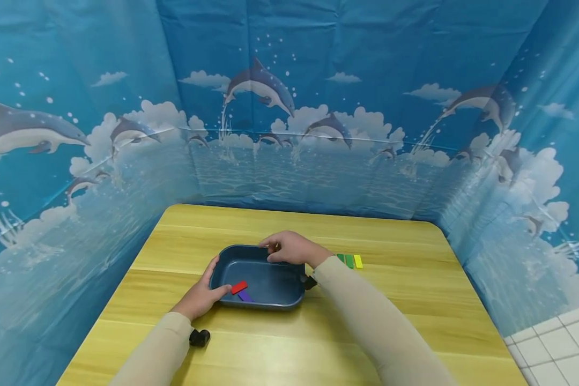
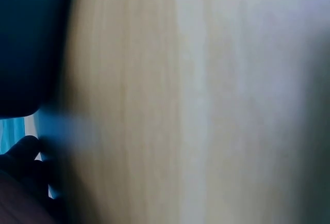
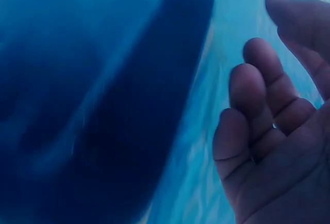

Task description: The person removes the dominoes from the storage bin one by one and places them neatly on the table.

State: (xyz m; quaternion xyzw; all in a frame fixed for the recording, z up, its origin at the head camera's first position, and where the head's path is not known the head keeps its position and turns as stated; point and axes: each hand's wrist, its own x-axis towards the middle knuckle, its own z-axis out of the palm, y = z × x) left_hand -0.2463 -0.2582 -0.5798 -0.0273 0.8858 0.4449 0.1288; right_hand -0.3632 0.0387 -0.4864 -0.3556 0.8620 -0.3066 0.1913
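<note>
A dark blue rectangular tray (image 1: 265,306) with rounded corners lies on the wooden table. My left hand (image 1: 203,294) grips its left end, fingers along the outer wall and thumb over the near rim. Inside, by the thumb tip, are a red block (image 1: 239,288) and a purple block (image 1: 245,296), both small, flat and oblong. Over the tray's far rim hovers my right hand (image 1: 291,249). In the right wrist view the fingers (image 3: 247,90) of this hand are loosely bent, with nothing between them. The left wrist view catches the tray's dark corner (image 2: 26,48).
Right of the tray, two green blocks (image 1: 349,261) and a yellow block (image 1: 358,261) lie in a row on the table (image 1: 395,300), partly behind the right sleeve. A dolphin-print curtain (image 1: 289,177) hangs round the table's far and side edges. White tiles (image 1: 559,343) show at lower right.
</note>
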